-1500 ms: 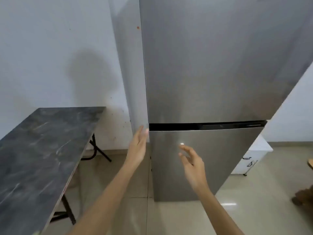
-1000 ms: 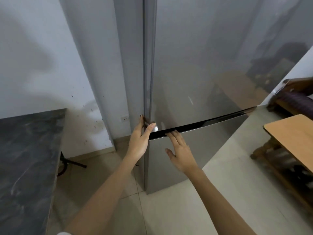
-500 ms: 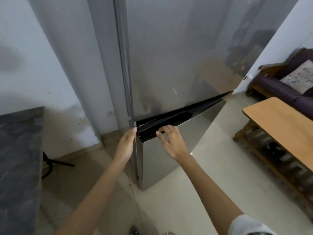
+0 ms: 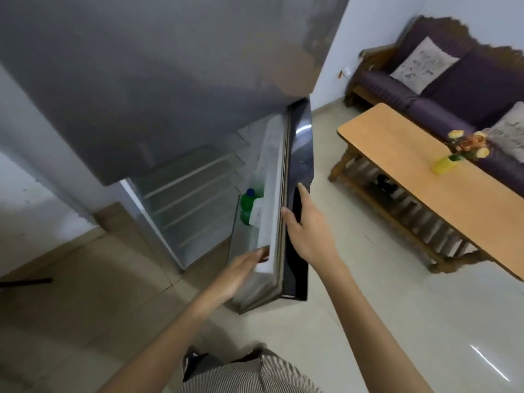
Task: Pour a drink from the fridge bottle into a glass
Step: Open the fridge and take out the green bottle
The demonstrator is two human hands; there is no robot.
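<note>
Head view, looking down: a black bar (image 4: 25, 281) lies on the floor (image 4: 85, 293) at far left, below a white wall (image 4: 25, 171). Next comes the fridge (image 4: 141, 80), its grey upper door closed and its lower door (image 4: 300, 165) swung wide open toward the camera. Inside the cabinet, bare shelves (image 4: 192, 191) step downward. The bottle (image 4: 249, 206), green with a blue cap, stands upright in the rack on the inner side of the open door, partly hidden by the white lining.

The left hand (image 4: 242, 269) reaches to the door's inner side. Its fingers are straight and relaxed, and their tips touch the white lining low on the door, well below the bottle. The right hand (image 4: 307, 235) lies on the door's dark top edge with fingers stretched flat along it and the thumb at the seal, gripping nothing. Striped clothing (image 4: 249, 375) shows at the bottom edge between the two forearms.

Right of the door, a wooden table (image 4: 419, 199) stands on the pale tiles. A yellow vase (image 4: 441, 166) of flowers sits on its far part. Behind it runs a purple sofa (image 4: 459, 89) with pale cushions (image 4: 424, 63) against the wall.
</note>
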